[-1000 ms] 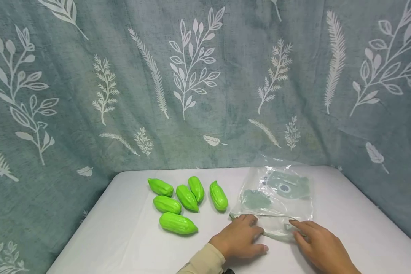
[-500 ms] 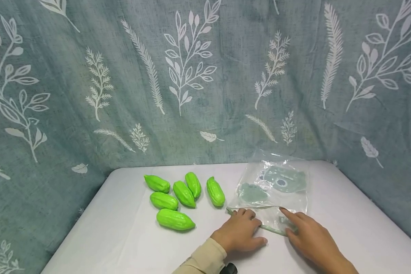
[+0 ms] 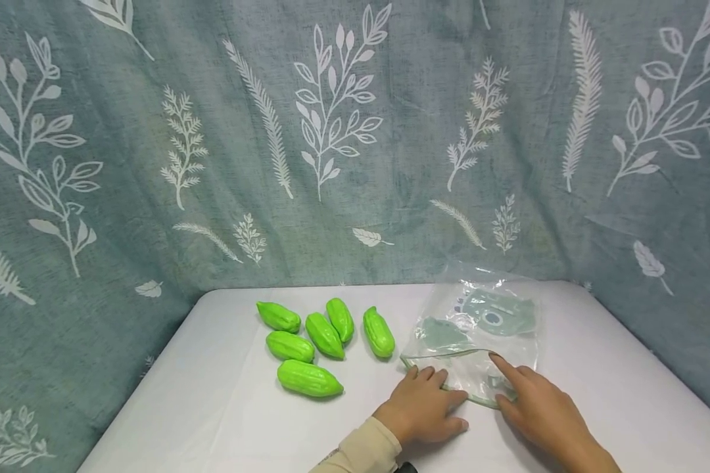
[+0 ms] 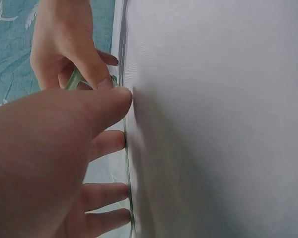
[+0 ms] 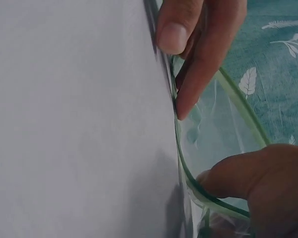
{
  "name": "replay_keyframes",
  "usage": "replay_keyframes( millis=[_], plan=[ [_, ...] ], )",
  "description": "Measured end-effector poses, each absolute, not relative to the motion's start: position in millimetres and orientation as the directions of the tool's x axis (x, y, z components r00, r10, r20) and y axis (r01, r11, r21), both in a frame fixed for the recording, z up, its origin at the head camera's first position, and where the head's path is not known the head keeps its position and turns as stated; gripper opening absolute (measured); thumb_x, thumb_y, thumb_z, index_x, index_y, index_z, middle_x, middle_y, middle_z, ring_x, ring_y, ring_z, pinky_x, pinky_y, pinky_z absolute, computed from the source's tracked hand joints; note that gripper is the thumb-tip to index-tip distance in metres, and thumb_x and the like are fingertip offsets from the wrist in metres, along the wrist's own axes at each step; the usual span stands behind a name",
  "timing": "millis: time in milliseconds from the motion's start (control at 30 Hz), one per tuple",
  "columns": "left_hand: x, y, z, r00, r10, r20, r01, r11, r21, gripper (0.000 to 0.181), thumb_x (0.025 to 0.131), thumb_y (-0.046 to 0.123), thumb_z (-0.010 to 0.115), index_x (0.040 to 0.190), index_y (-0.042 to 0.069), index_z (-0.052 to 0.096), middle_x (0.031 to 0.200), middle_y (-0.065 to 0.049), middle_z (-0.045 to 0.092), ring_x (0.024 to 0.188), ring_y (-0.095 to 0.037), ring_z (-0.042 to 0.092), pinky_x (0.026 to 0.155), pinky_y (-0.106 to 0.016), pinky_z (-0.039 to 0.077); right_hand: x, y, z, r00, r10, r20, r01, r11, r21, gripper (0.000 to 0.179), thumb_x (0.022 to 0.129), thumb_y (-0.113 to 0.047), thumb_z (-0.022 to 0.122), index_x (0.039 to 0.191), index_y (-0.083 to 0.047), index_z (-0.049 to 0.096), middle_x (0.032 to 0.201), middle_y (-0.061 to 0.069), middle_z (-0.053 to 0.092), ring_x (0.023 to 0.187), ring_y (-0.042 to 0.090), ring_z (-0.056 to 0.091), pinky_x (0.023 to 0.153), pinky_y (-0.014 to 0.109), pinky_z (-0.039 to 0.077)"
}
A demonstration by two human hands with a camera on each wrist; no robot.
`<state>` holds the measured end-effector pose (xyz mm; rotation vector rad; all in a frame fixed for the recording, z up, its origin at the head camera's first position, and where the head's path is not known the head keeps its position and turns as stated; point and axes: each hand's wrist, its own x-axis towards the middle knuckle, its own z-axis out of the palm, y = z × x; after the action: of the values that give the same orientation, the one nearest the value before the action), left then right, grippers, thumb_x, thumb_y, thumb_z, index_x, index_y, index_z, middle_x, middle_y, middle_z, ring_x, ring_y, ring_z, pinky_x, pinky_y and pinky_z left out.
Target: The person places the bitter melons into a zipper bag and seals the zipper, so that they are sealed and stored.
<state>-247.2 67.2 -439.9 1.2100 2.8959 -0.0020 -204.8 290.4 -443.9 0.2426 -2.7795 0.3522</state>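
A clear plastic bag (image 3: 505, 343) with a green-edged mouth and a printed green animal face lies flat at the right in the head view. My left hand (image 3: 423, 406) rests at the near edge of its mouth. In the left wrist view its fingers (image 4: 109, 191) lie nearly straight on the lower green rim. My right hand (image 3: 545, 410) is at the mouth's right side, index fingertip at the raised upper rim. Its thumb (image 5: 233, 173) touches the lower rim in the right wrist view, so the rims stand apart.
Several bright green, ridged vegetable-like pieces (image 3: 310, 379) lie left of the bag. All rest on a white-covered table (image 3: 171, 394). A leaf-patterned green curtain (image 3: 307, 249) hangs behind the table and at its sides.
My right index finger has moved away from me and lifted the upper rim, widening the bag's mouth. My left hand stays near the lower rim. The view shifts slightly.
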Motion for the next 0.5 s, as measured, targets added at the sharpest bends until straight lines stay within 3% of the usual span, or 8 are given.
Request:
replay_keyframes(
  millis=[267,500],
  plan=[
    [-250.2,67.7,-442.2,-0.666,0.746,0.023,0.746,0.666,-0.010,0.051,0.097,0.061,0.050,0.144,0.040,0.053,0.152,0.000,0.045,0.142,-0.024,0.040,0.114,-0.042,0.032,-199.8,291.8,-447.7,-0.905,-0.084,0.416,-0.224,0.928,-0.299,0.080,0.082,-0.018,0.080,0.152,-0.014,0.042,0.111,0.014,0.066,0.093,0.035,0.067,0.074,0.055,0.054],
    [-253.3,63.6,-440.9,-0.681,0.731,0.041,0.732,0.681,0.024,0.045,0.096,0.056,0.055,0.139,0.039,0.058,0.149,0.002,0.049,0.139,-0.024,0.043,0.113,-0.042,0.034,-197.3,291.4,-447.3,-0.904,-0.038,0.425,-0.212,0.904,-0.370,0.069,0.085,-0.018,0.079,0.147,-0.013,0.050,0.110,0.014,0.066,0.090,0.030,0.066,0.074,0.052,0.054]
  ],
)
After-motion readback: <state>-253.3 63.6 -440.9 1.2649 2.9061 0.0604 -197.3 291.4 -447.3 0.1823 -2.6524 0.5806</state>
